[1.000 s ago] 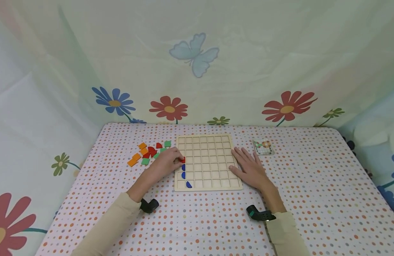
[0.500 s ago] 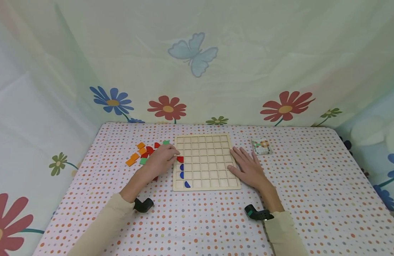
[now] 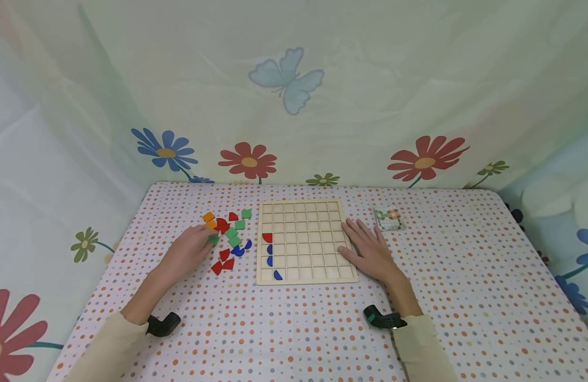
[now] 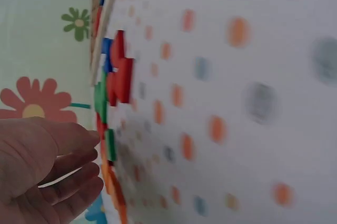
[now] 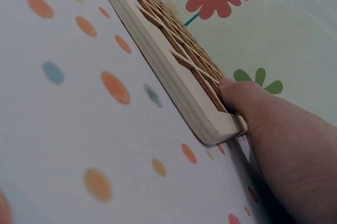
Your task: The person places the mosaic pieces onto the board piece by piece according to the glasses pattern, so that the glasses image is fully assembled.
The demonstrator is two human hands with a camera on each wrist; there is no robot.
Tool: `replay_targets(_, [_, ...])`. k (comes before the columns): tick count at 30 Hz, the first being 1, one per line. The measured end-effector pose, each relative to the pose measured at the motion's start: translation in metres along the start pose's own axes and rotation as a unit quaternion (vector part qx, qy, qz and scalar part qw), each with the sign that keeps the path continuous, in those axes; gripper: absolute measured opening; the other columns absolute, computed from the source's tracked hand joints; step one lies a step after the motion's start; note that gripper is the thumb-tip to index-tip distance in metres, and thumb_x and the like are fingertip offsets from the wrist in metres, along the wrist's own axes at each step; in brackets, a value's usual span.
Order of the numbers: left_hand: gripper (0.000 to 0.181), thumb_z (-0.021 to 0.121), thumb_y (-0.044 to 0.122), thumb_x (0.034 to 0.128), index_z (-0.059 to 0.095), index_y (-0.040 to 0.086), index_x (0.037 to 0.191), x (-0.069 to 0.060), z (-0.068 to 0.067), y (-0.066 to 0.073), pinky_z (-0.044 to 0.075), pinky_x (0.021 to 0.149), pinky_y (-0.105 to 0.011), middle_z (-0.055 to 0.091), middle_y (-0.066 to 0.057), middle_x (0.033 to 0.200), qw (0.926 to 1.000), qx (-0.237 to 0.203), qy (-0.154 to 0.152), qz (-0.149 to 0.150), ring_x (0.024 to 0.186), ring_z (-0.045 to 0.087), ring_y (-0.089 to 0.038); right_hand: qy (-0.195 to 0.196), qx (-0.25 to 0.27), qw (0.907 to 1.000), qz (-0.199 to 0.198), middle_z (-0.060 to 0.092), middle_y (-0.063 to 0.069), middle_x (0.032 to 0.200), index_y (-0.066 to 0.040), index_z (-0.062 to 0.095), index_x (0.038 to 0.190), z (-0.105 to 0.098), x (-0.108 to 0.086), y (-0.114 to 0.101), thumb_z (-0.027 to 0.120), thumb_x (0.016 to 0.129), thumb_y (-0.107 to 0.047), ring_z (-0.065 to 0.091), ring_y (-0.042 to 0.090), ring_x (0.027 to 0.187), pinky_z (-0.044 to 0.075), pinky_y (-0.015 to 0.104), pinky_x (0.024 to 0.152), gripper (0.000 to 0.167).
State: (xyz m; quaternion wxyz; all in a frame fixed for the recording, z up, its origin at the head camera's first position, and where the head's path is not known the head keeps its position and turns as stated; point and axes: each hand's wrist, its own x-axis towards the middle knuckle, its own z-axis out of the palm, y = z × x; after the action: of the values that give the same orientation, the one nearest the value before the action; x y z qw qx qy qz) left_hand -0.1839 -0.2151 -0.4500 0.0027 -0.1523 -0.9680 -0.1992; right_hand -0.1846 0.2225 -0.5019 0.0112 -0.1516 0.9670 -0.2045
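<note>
A wooden grid board (image 3: 303,282) lies mid-table in the head view. Along its left column sit a red quarter-circle piece (image 3: 267,237) and blue half-round pieces (image 3: 270,260). My left hand (image 3: 186,249) hovers at the left side of the loose pieces, over orange squares (image 3: 208,217) and beside a green square (image 3: 213,240). In the left wrist view, its thumb and loosely bent fingers are apart with nothing visible between them. My right hand (image 3: 372,257) rests at the board's right edge, fingers extended; its thumb (image 5: 237,95) lies on the rim in the right wrist view.
Between left hand and board lie loose red pieces (image 3: 224,254), green squares (image 3: 239,225) and blue half-rounds (image 3: 248,244). A small patterned card (image 3: 389,218) lies beyond the right hand. A floral cloth backdrop (image 3: 322,127) rises behind the dotted table (image 3: 294,334).
My left hand has let go of the red quarter-circle piece on the board and moved left to the loose pieces. My right hand has stayed at the board's edge.
</note>
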Motion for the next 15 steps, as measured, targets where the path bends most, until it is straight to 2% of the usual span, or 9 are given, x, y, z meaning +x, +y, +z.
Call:
replay_targets(6, [0.035,0.066,0.009,0.0901,0.063,0.007,0.125,-0.015,0.008,-0.012,0.054,0.082,-0.044,0.066,-0.011,0.114,0.9996,0.026,0.007,0.008,0.106,0.059,-0.029,0.003,-0.002,1.0000,-0.002,0.023,0.009,0.162,-0.015,0.028,0.154,-0.001,0.000,-0.001,0.051,0.095,-0.049,0.016,0.034,0.150,-0.002,0.058,0.120,0.072])
replay_targets(15, [0.038,0.070,0.010,0.0880,0.064,0.006,0.125,-0.014,0.010,-0.016,0.055,0.079,-0.042,0.065,-0.011,0.116,0.9980,0.052,0.018,0.031,0.105,0.057,-0.028,0.005,-0.007,1.0000,0.000,0.024,0.009,0.162,-0.014,0.028,0.154,-0.001,0.000,-0.001,0.051,0.095,-0.049,0.016,0.034,0.150,-0.002,0.058,0.120,0.071])
